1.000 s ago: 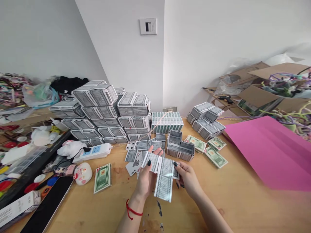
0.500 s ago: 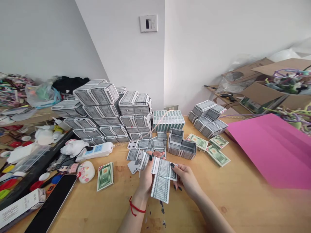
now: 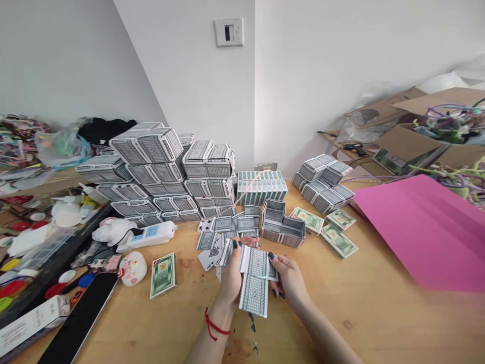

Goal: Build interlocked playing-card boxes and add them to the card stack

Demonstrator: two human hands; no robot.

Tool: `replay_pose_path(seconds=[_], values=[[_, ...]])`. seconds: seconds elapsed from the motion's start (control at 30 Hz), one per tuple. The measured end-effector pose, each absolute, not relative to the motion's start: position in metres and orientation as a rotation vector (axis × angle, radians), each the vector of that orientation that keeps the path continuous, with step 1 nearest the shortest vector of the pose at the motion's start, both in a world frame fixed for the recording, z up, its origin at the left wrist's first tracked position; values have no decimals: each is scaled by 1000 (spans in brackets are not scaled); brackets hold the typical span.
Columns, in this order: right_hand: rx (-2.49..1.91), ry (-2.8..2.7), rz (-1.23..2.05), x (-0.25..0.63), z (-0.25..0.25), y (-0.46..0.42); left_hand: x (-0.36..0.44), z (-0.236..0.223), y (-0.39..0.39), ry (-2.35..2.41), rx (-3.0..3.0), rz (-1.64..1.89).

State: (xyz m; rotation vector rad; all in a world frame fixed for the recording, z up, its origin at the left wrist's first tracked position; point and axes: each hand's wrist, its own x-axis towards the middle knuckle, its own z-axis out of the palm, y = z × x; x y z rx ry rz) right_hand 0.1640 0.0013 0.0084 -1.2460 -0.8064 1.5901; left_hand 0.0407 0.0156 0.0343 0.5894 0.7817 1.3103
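Observation:
Several grey-patterned playing cards (image 3: 254, 293), joined in folded sections, are held between both hands above the table. My left hand (image 3: 232, 270) grips their left side, thumb on top, fingers beneath and partly hidden. At their right edge my right hand (image 3: 288, 275) pinches them between thumb and fingers. Just beyond the hands lie loose playing cards (image 3: 223, 223), mostly face down, some showing spades. Behind to the right is an open L-shaped block of folded cards (image 3: 283, 230).
Tall stacks of folded-card blocks (image 3: 151, 167) stand at the back left, a smaller stack (image 3: 324, 182) at the back right. Green card packs (image 3: 162, 275) lie around. A power strip (image 3: 153, 236), phone (image 3: 81, 318), pink sheet (image 3: 424, 232) and cardboard boxes (image 3: 413, 141) flank the work area.
Both hands and the held cards have shifted slightly to the right in view. The grip stays the same, and the camera view has moved a little.

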Motion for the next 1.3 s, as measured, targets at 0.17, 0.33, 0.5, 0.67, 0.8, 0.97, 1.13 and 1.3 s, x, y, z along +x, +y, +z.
replay_pose_path(seconds=[0.17, 0.33, 0.5, 0.67, 0.8, 0.97, 1.13, 1.3], values=[[-1353, -834, 1439, 161, 11, 0, 45, 38, 11, 755, 606, 1302], [-1358, -867, 1424, 167, 10, 3, 45, 35, 11, 805, 716, 1313], [-1320, -959, 1464, 171, 8, 5, 43, 33, 13, 809, 696, 1325], [-1293, -944, 1469, 169, 11, 4, 45, 32, 13, 832, 696, 1326], [-1320, -836, 1469, 165, 14, 2, 48, 28, 11, 843, 734, 1307], [-1311, -707, 1466, 160, 16, 0, 50, 26, 11, 794, 690, 1334], [-1215, -638, 1546, 154, 22, -3, 48, 29, 13, 744, 630, 1332], [-1212, -737, 1319, 150, 13, -5, 49, 23, 13, 695, 709, 1370]])
